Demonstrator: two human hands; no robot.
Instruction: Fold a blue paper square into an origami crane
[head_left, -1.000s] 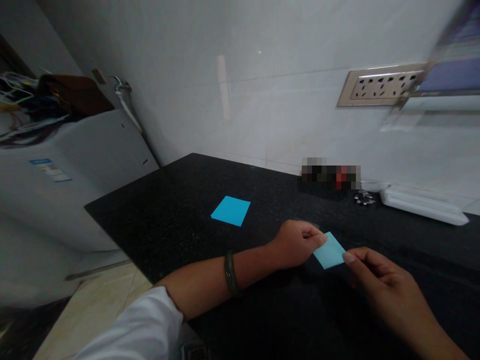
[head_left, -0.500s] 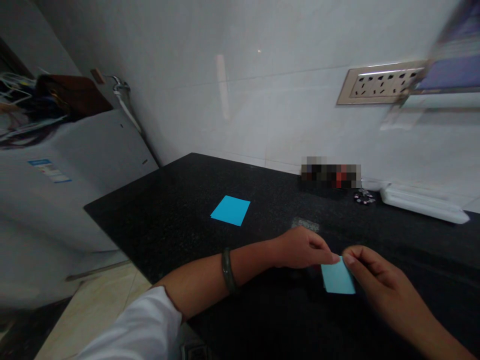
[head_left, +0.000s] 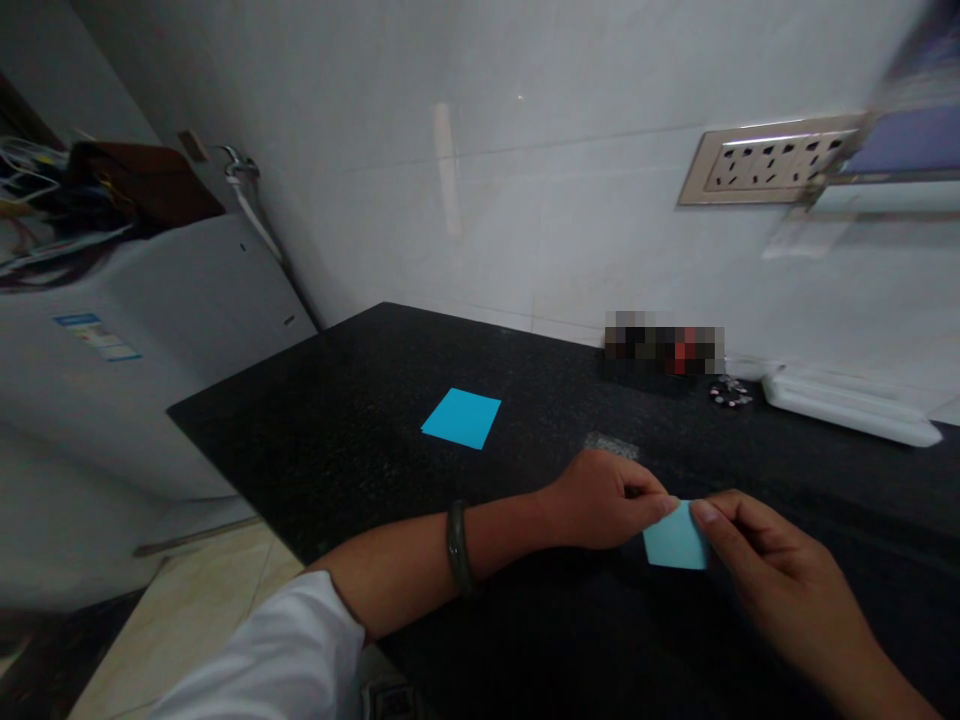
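Note:
A small light-blue square of paper (head_left: 675,540) is held by its upper edge between both hands, above the dark countertop (head_left: 322,400). My left hand (head_left: 611,500), a green bangle on its wrist, pinches the upper left corner between thumb and fingers. Close beside it, my right hand (head_left: 772,560) pinches the upper right corner with the thumb on top. The fingertips under the paper are hidden. A brighter blue square of paper (head_left: 462,418) lies flat on the counter, left of and beyond my hands.
Along the wall are a blurred-out dark and red item (head_left: 664,348), a beaded bracelet (head_left: 730,392) and a long white object (head_left: 847,405). A socket panel (head_left: 772,160) is on the wall. At left stands a white appliance (head_left: 195,300) with a brown bag (head_left: 146,190) on top.
The light-blue paper has tilted and risen slightly, its lower edge now higher. My right hand has shifted a little, its thumb further over the paper. The brighter blue paper stays put.

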